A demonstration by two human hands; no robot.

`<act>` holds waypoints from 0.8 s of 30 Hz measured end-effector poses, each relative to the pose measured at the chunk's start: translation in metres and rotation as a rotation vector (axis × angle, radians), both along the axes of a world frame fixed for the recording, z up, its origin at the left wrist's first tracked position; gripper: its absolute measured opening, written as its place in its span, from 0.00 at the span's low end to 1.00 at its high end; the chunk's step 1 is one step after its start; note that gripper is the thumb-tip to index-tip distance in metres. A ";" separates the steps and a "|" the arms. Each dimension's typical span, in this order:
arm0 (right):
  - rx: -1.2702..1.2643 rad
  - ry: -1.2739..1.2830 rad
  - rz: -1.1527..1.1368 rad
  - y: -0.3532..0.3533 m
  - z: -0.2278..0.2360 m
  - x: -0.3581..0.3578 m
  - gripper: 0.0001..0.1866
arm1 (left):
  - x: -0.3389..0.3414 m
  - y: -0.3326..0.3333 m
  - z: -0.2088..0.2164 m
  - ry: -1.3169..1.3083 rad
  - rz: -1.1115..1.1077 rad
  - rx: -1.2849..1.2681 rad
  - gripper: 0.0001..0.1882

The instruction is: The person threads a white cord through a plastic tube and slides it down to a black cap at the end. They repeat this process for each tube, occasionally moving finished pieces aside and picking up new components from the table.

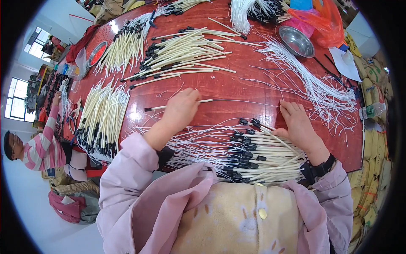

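Observation:
My left hand [184, 108] is closed around a thin cream tube [206, 101], whose black-tipped end sticks out to the left. From the tube's right end a white cord [247, 101] runs almost straight across the red table to my right hand [298, 122]. The fingers of that hand are stretched out, with the thumb apart, and the fingertips touch the cord against the tabletop. Close to my body, below both hands, lies a bundle of cream tubes [270, 154] with black ends. Their white cords [194, 146] spread left under my left forearm.
More bundled cream tubes lie at the left [103, 112] and far middle [186, 53]. Loose white cords [311, 80] spread at the right near a metal bowl [297, 41] and a red plastic bag [323, 23]. A bottle [372, 111] lies by the right edge. Another person [42, 146] works at left.

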State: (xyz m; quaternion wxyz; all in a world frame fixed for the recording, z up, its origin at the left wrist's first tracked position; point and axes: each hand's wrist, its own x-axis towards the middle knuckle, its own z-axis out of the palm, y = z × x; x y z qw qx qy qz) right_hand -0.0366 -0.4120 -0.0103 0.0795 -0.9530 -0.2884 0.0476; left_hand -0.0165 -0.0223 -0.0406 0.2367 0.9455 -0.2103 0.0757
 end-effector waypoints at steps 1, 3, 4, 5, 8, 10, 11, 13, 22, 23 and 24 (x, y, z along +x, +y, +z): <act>-0.040 -0.037 0.015 0.001 -0.003 -0.003 0.49 | 0.005 -0.011 -0.003 -0.023 -0.042 0.060 0.04; -0.121 -0.115 0.048 0.004 -0.007 -0.007 0.52 | 0.020 -0.044 -0.011 -0.057 -0.136 0.170 0.06; -0.123 -0.117 0.047 0.005 -0.007 -0.005 0.52 | 0.026 -0.067 -0.011 -0.065 -0.191 0.222 0.08; -0.079 -0.080 0.076 0.007 -0.006 -0.002 0.53 | 0.029 -0.090 -0.012 -0.066 -0.239 0.187 0.08; 0.009 -0.009 0.127 0.010 -0.008 0.009 0.56 | 0.036 -0.156 -0.014 -0.088 -0.369 0.133 0.09; 0.062 -0.068 0.160 0.005 -0.014 0.011 0.52 | 0.030 -0.175 -0.014 -0.116 -0.377 0.137 0.09; 0.091 -0.098 0.181 0.003 -0.015 0.013 0.51 | 0.025 -0.181 -0.012 -0.141 -0.371 0.148 0.10; 0.115 -0.132 0.156 -0.010 -0.018 0.017 0.47 | 0.016 -0.179 -0.002 -0.158 -0.371 0.158 0.11; 0.187 -0.198 0.170 0.004 -0.007 0.037 0.24 | -0.007 -0.033 0.031 -0.045 0.106 0.271 0.17; 0.178 -0.206 0.220 0.010 -0.009 0.039 0.21 | -0.005 -0.031 0.021 -0.048 0.107 0.266 0.17; 0.174 -0.210 0.222 0.015 -0.010 0.041 0.21 | -0.001 -0.030 0.012 0.024 0.123 0.234 0.16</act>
